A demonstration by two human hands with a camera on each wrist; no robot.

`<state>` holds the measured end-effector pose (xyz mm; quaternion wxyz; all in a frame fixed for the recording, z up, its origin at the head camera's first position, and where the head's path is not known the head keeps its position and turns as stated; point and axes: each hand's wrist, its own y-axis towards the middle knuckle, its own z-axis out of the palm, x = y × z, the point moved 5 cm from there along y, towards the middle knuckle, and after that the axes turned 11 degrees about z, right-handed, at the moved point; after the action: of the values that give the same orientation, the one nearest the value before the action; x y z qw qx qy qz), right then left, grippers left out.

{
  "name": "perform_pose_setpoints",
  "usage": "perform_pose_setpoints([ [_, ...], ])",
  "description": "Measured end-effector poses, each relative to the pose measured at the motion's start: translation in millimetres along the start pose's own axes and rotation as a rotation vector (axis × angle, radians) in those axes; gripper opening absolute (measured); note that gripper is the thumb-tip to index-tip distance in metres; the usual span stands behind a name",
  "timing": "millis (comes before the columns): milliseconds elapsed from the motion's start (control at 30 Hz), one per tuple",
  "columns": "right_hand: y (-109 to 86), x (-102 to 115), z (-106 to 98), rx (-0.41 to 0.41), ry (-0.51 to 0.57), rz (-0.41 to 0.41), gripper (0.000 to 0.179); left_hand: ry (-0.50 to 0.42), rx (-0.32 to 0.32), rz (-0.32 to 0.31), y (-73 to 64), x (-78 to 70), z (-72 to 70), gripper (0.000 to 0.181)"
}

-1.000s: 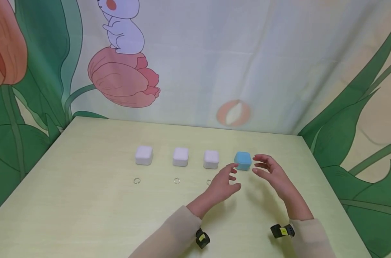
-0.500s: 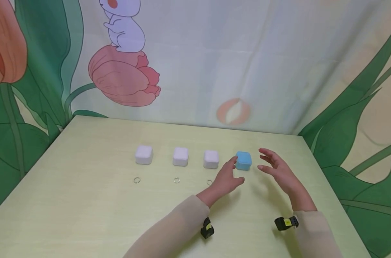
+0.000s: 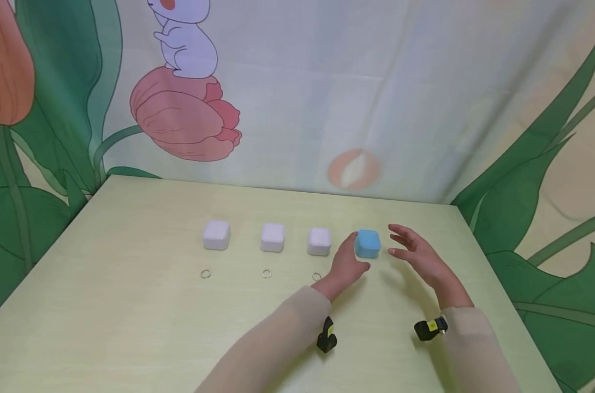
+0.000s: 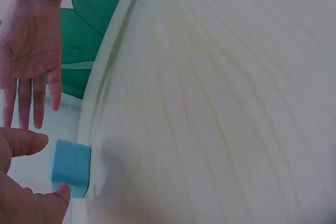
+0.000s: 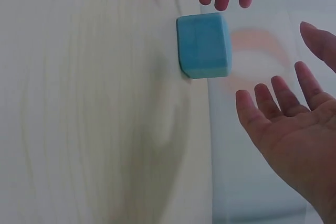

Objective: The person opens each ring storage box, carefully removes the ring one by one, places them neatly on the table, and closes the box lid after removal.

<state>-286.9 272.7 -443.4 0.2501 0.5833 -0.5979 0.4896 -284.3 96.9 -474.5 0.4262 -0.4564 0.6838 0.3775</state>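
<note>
A blue rounded box stands at the right end of a row on the table. Close at its left side is my left hand, fingers extended and thumb spread toward the box's front. My right hand hovers to the right of the box, palm facing it, with a gap between. In the right wrist view the blue box sits between the left fingertips and my right hand, whose fingers are spread and relaxed. The left wrist view has the box just beyond my left thumb and finger.
Left of the blue box stand a white box, another white box and a third white box. In front of them lie small metal rings: a left ring, a middle ring and a right ring, partly behind my left hand.
My left hand has moved up and slightly right, to the blue box's left side. The right hand has shifted slightly outward, then back a little. The boxes and rings stay in place.
</note>
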Motion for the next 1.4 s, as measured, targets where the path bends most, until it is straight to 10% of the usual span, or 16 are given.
perform_pose_setpoints([
  [767, 50.9, -29.5, 10.6, 0.095, -0.039, 0.097, 0.079, 0.021, 0.057, -0.058, 30.3, 34.6, 1.9, 0.085],
  [1400, 57.0, -29.7, 19.8, 0.108, -0.118, 0.06, 0.072, 0.101, 0.118, -0.03, 28.8, 23.8, 1.9, 0.078],
])
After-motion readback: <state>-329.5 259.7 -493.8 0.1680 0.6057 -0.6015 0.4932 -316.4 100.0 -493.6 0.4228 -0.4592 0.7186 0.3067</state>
